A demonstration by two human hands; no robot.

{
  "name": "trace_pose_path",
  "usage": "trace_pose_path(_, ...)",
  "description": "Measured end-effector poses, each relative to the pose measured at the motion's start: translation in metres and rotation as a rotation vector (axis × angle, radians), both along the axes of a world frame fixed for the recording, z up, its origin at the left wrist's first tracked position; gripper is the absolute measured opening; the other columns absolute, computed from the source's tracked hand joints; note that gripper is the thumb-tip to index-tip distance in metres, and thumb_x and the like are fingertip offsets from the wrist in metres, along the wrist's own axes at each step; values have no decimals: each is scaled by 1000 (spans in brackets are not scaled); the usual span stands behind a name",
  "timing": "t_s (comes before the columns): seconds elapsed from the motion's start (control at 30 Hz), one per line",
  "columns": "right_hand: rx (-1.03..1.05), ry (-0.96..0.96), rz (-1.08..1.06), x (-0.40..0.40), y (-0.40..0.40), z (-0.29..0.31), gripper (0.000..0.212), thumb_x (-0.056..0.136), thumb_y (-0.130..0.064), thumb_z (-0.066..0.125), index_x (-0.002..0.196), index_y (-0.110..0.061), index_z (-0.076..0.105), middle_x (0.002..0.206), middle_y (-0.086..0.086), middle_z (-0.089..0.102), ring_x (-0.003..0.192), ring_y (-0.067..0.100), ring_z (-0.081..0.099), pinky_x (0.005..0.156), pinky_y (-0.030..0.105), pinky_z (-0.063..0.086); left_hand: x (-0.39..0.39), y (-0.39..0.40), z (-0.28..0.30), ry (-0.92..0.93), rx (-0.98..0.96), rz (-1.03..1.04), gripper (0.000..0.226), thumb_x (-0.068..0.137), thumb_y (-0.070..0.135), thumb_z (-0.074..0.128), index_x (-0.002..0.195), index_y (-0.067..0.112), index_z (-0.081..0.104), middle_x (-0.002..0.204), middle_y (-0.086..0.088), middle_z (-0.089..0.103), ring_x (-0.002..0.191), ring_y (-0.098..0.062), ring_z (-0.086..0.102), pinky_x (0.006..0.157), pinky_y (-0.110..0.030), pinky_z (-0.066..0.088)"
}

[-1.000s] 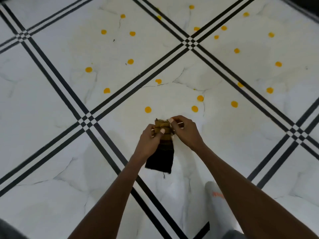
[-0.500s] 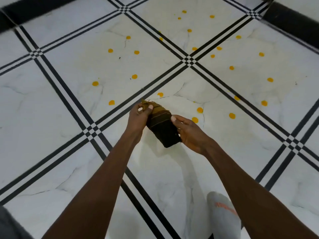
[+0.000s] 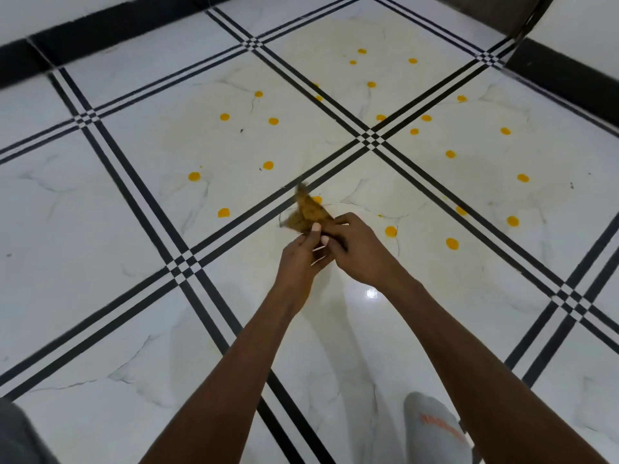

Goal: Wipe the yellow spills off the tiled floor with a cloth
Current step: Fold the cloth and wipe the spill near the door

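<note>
Both hands meet above the white tiled floor (image 3: 100,229). A small brown, yellow-stained cloth (image 3: 306,212) sticks up and away from my fingers, blurred by motion. My left hand (image 3: 303,259) pinches its near end with the thumb on top. My right hand (image 3: 360,249) grips the same bunched end from the right. Most of the cloth's dark part is hidden inside the hands. Several round yellow spills dot the tiles beyond, for example one spill (image 3: 390,231) just right of my right hand and another spill (image 3: 223,213) to the left.
Black double-line borders (image 3: 182,259) cross the floor diagonally. A black skirting band (image 3: 110,25) runs along the far wall, and another dark skirting strip (image 3: 566,78) at the far right. My foot in a grey sock (image 3: 432,426) stands at the bottom right.
The cloth, earlier hanging stretched between both hands, is now bunched with the hands close together. The view has tilted up, showing more floor and the walls.
</note>
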State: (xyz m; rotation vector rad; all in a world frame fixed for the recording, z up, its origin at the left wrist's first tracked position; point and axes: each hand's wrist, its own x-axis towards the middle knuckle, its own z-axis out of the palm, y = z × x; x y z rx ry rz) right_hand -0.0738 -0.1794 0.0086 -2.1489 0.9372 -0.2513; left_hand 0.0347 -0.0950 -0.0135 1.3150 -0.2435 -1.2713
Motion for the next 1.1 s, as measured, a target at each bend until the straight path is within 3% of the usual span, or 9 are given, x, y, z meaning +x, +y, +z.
trace_pose_path(0.07,86,-3,-106,4,1,1,30,108,-24,53,130,-16,71,127,9,61,115,21,59,89,26,49,5,7,-1,-39,9,16,25,108,27,52,116,14,72,109,-5,80,107,-18,77,85,-27,62)
trace_pose_path(0.17,195,-52,-213,4,1,-5,27,104,-30,61,125,-20,73,128,3,67,119,17,61,106,36,53,11,13,-6,-82,30,8,26,106,26,55,112,9,75,101,-5,81,103,-20,78,83,-28,62)
trace_pose_path(0.3,276,-85,-205,1,4,-9,38,94,-39,76,125,-18,75,123,2,75,113,18,70,100,39,60,16,16,-14,-235,32,-26,27,104,26,60,115,6,74,111,-12,79,107,-23,76,91,-33,62)
trace_pose_path(0.47,274,-105,-260,3,9,-22,29,95,-24,76,122,-13,77,115,7,79,109,22,75,101,44,60,19,18,-18,-319,55,48,21,98,21,69,109,5,77,104,-14,79,104,-24,76,91,-37,63)
trace_pose_path(0.6,513,-234,-340,-3,10,-29,20,96,-21,75,113,-13,80,107,6,81,105,20,77,98,47,62,23,16,-19,-300,72,47,20,100,19,65,112,9,76,111,-13,78,111,-25,73,97,-41,61)
trace_pose_path(0.77,809,-331,-408,-9,11,-23,24,104,-23,63,120,-8,73,116,14,76,115,31,72,90,40,64,21,11,-13,-175,122,67,24,103,21,60,119,10,73,117,-11,76,116,-25,70,101,-42,59)
trace_pose_path(0.97,715,-323,-415,-11,13,-22,22,103,-22,64,120,-17,77,120,5,76,122,24,68,101,50,59,14,10,-9,-150,81,14,36,92,28,77,123,11,72,116,-7,78,109,-17,74,86,-27,62)
trace_pose_path(1.1,778,-358,-437,-17,13,-18,23,104,-22,62,121,-15,76,122,7,76,121,23,69,90,39,62,14,10,-10,-113,56,-15,30,96,19,72,125,10,72,120,-9,77,115,-20,73,92,-32,62)
